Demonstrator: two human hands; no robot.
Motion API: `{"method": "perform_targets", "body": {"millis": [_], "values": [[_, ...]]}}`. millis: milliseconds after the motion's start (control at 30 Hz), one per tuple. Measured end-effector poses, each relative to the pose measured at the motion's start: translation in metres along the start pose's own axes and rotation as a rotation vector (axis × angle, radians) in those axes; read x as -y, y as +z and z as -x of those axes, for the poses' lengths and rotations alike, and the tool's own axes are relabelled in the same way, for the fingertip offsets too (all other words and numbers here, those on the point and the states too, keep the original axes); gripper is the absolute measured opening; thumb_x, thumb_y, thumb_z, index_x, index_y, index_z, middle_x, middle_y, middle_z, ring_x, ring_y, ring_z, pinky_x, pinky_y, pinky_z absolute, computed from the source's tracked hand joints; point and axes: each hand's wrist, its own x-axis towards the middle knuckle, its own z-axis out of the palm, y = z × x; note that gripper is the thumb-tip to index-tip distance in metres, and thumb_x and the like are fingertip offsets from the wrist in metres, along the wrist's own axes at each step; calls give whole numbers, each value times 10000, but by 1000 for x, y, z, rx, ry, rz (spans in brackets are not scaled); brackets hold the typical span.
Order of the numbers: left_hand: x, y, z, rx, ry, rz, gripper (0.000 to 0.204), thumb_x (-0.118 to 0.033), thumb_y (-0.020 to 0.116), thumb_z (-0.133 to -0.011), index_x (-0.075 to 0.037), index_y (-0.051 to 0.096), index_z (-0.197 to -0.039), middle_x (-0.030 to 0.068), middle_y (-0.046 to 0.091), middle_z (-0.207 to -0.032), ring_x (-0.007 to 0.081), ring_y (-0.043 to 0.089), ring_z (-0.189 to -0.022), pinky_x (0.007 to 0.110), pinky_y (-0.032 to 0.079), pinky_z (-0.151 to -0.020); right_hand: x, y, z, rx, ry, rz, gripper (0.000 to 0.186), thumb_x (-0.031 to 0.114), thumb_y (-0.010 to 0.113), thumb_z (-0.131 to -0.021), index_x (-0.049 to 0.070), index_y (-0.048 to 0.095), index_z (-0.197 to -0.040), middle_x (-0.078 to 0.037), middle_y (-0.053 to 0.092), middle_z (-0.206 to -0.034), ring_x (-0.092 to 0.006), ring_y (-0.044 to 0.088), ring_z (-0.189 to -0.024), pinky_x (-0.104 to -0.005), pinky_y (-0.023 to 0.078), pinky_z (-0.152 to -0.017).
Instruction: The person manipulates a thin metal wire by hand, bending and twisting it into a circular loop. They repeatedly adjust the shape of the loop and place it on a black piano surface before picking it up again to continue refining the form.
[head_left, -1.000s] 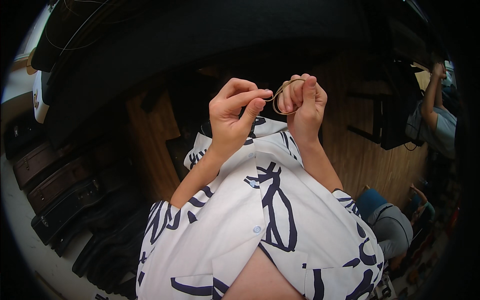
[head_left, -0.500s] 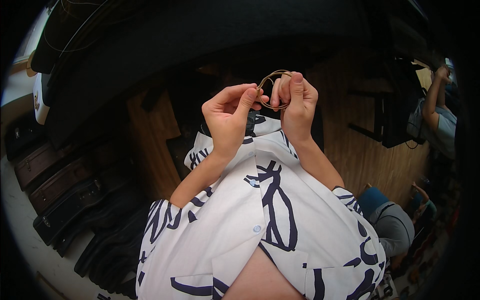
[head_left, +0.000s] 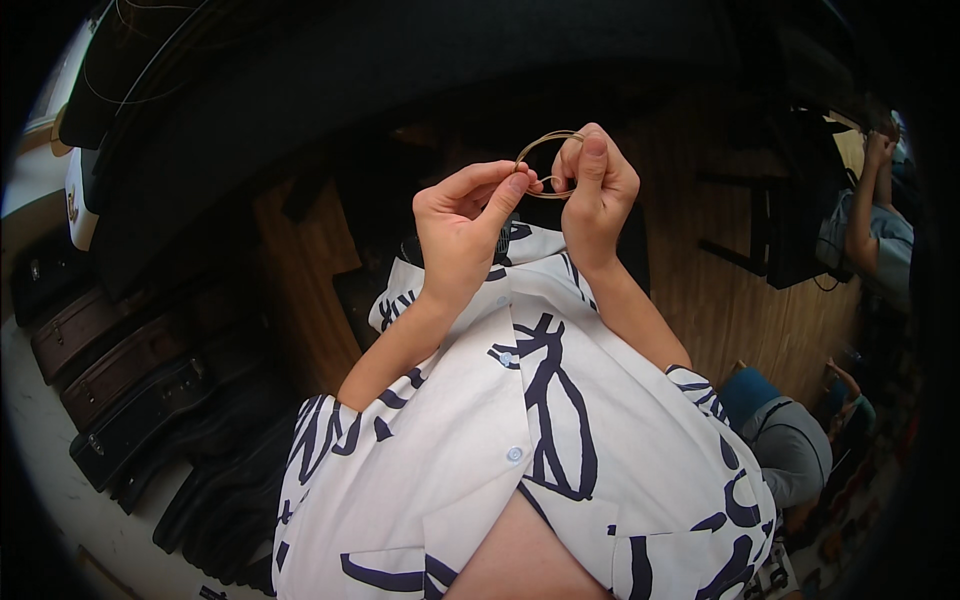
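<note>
A coiled metal string (head_left: 546, 136), thin and gold-coloured, is held up in front of my chest as a round loop. My left hand (head_left: 455, 225) pinches the loop's left side between thumb and fingertips. On the opposite side, my right hand (head_left: 600, 205) has its fingers curled and its thumb pressed on the coil. A curved bit of the string shows in the gap between the hands. The part inside the right fist is hidden.
A large black surface (head_left: 450, 60) spans the far side. Several dark instrument cases (head_left: 140, 425) stand in a row at left. Black furniture legs (head_left: 735, 258) rise from the wooden floor (head_left: 690, 200) at right. Other people, one in a grey top (head_left: 790, 455), are at the right.
Both hands still hold the coil. My left hand has shifted slightly right, and the right hand has risen a little. The loop has tilted and looks flatter at its lower side.
</note>
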Motion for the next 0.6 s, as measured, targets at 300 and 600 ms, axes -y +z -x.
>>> {"method": "perform_targets", "body": {"millis": [300, 600], "values": [[2, -2, -6, 95, -233, 265, 203, -48, 748, -869, -14, 653, -1046, -9, 609, -806, 70, 558, -730, 219, 472, -711, -5, -9, -3, 61, -164, 255, 466, 221, 554, -1030, 27, 461, -617, -44, 435, -538, -125, 413, -445, -267, 277, -430], [2, -1, -7, 143, -307, 204, 222, -17, 762, -838, -35, 649, -1028, 11, 612, -779, 96, 590, -728, 223, 476, -692, 1, -18, -10, 108, -332, 347, 433, 166, 584, -1003, 41, 483, -601, -47, 466, -506, -150, 449, -390, -273, 299, -401]]}}
